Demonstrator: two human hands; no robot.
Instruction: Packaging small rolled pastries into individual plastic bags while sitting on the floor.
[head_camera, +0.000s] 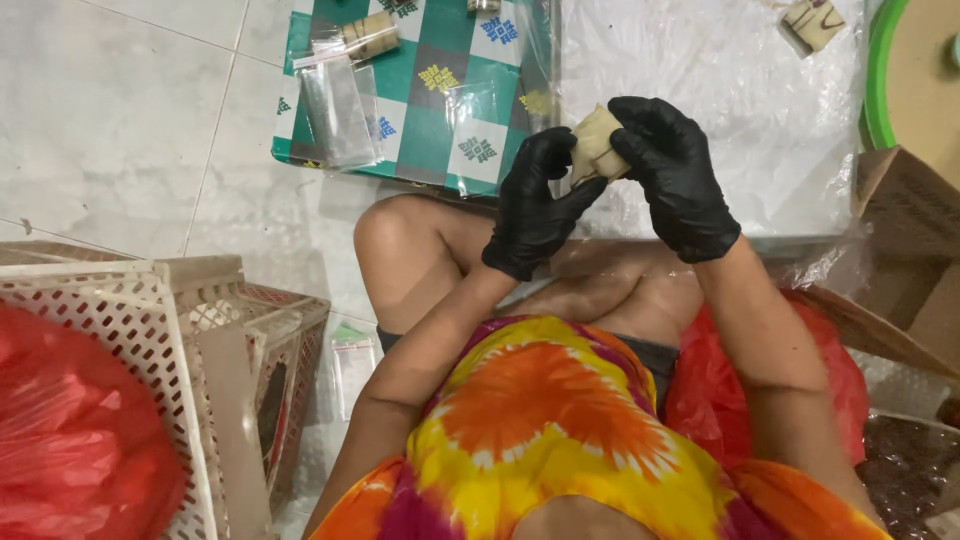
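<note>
Nearest to us we see our own tie-dye shirt (560, 440) in orange, yellow and magenta, and our bare knee (400, 245) folded over the pale tiled floor (120, 120). At our left stands a white perforated plastic crate (130, 340), with a red plastic bag (70, 440) bulging at its near side. A second red plastic bag (830, 370) lies by our right hip, and beyond it the flap of a cardboard box (905, 230).

Above the knee, both our hands wear black gloves. Our left hand (535, 205) and our right hand (675, 175) meet around a small beige wrapped parcel (597, 145). The parcel sits between the two hands, held up off the surfaces below. The right hand's fingers curl over its top and right side, pressed onto it; the left hand's thumb and fingertips pinch its lower left edge. Only the middle of the parcel shows between the gloves.

Beyond the hands a clear plastic sheet (720, 80) lies spread, with another beige wrapped piece (812, 22) near its far edge. To the left of the sheet lies a green and white chequered board (440, 90), carrying small clear plastic pouches (338, 110) and one rolled beige piece (370, 35) at its far side. At the far right we see the green rim of a round tray (880, 70).
</note>
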